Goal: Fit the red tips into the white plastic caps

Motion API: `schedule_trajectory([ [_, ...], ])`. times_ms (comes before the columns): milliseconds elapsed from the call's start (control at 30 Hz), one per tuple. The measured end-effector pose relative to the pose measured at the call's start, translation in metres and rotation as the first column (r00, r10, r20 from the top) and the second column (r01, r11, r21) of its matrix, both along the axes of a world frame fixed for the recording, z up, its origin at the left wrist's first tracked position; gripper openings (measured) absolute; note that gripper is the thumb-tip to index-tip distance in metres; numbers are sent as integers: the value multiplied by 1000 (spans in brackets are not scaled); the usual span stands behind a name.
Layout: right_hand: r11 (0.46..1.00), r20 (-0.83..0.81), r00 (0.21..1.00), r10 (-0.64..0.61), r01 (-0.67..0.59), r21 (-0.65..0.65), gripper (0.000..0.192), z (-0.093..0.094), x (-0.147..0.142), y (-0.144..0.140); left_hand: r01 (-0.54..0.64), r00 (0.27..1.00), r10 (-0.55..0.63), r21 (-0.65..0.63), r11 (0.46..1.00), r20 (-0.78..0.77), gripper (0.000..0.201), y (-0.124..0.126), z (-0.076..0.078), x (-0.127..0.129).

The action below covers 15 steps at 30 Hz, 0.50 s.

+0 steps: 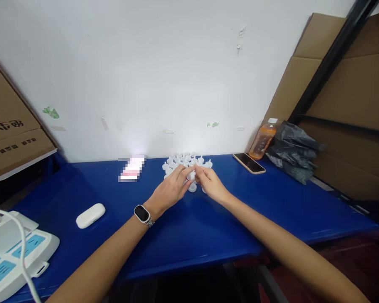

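My left hand point(173, 188), with a smartwatch point(142, 213) on its wrist, is closed round a small white plastic cap point(191, 176). From the other side, the fingers of my right hand point(211, 184) are pinched at the same cap, and their tips meet those of the left. Both hands are just above the near side of a pile of similar white caps point(185, 158), some with a thin upright spout. One loose cap point(192, 187) lies right under my hands. My fingers cover part of the held cap and part of the pile.
The blue table point(183, 240) meets a white wall. On the left are a white power strip point(38, 252) with a cable, a white oval case point(90, 216) and a blurred-out patch. A phone point(249, 163), an orange drink bottle point(262, 141) and a black plastic bag point(295, 145) are on the right.
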State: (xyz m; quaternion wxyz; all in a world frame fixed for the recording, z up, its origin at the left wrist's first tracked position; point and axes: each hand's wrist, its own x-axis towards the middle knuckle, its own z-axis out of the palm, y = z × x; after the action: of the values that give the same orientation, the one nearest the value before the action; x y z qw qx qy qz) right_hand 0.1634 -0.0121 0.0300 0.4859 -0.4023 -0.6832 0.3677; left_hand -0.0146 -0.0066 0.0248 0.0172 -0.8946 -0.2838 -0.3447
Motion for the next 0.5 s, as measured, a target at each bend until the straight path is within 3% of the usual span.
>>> schedule_trajectory([
  [133,998,-72,997,11,-16,-61,51,-1,-5,-5,54,998,-54,14,998,10,34,0,2,-4],
  [267,977,37,989,-143,135,164,45,3,-6,-15,58,963,4,-224,973,268,26,-6,2,3],
  [400,929,163,964,-211,146,339,40,7,-5,-20,171,891,60,-455,874,449,27,-11,3,12],
  [500,881,229,937,-262,135,454,37,7,-5,-18,289,818,92,-545,787,568,34,-11,5,15],
])
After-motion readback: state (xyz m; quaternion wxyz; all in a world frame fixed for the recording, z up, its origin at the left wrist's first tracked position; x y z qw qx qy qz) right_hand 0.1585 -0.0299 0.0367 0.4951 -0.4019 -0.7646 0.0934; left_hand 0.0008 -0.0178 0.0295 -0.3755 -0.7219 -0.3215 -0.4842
